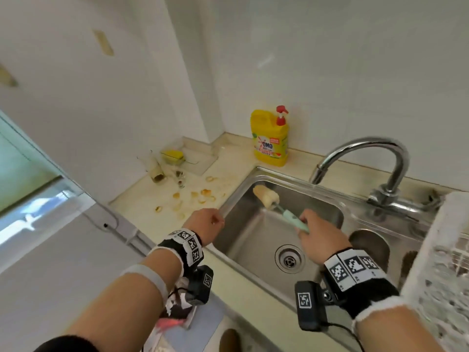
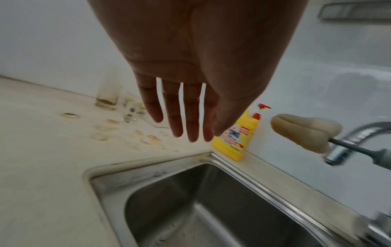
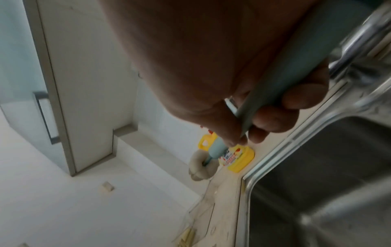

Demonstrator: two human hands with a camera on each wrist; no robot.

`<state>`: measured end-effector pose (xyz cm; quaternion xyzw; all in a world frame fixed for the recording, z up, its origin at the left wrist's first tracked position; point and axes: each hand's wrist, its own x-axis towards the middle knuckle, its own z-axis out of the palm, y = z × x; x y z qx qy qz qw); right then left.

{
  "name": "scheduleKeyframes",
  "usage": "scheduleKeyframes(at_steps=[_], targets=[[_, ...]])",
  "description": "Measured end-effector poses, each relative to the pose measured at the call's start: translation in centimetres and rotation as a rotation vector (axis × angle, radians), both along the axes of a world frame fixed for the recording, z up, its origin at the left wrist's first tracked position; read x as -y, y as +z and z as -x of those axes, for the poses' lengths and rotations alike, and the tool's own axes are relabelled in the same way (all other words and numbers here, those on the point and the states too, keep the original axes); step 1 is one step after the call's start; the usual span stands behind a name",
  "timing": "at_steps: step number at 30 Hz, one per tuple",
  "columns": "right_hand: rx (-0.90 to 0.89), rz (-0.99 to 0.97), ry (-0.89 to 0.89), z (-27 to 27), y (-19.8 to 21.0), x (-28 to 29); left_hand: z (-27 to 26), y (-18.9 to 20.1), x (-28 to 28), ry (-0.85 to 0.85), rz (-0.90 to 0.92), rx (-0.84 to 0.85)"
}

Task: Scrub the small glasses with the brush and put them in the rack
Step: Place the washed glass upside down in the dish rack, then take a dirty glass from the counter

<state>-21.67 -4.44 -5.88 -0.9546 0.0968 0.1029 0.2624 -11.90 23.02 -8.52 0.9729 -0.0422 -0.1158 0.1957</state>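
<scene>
My right hand (image 1: 316, 231) grips the mint-green handle of the brush (image 1: 294, 219) over the steel sink (image 1: 248, 240), and its beige sponge head (image 1: 266, 196) points toward the sink's back left corner. In the right wrist view, fingers (image 3: 273, 120) curl round the brush handle (image 3: 281, 86). My left hand (image 1: 208, 222) hovers empty above the sink's left rim, its fingers (image 2: 190, 115) straight and slightly spread. A small glass (image 1: 180, 178) stands on the counter by the left wall, next to a taller dirty glass (image 1: 156, 172). The white rack (image 1: 441, 262) sits at the right edge.
A yellow detergent bottle (image 1: 270, 138) with a red pump stands behind the sink. The chrome faucet (image 1: 368, 153) arches over the back right. Several brownish ring stains (image 1: 200, 196) mark the counter. A yellow sponge (image 1: 173, 155) lies in a clear tray. A dark round vessel (image 1: 369, 243) sits right of the basin.
</scene>
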Motion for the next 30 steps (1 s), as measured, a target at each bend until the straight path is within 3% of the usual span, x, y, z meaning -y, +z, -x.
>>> scheduleKeyframes(at_steps=[6,9,12,21,30], targets=[[-0.018,-0.045,-0.055,-6.0,-1.5,-6.6,-8.4,-3.3,-7.8,0.285,0.209,0.030],[-0.033,-0.076,-0.095,-9.5,-2.1,-9.7,-13.8,-4.9,-11.1,0.515,0.359,-0.031],[-0.061,-0.090,-0.124,-13.0,-3.0,-12.4,-18.8,-6.6,-13.8,0.626,0.414,-0.084],[-0.069,-0.115,-0.144,-18.6,-5.3,-16.8,-27.1,-10.0,-16.7,0.552,0.419,-0.038],[-0.070,-0.146,-0.160,-20.1,-6.5,-16.3,-27.9,-11.3,-16.4,0.516,0.370,0.040]])
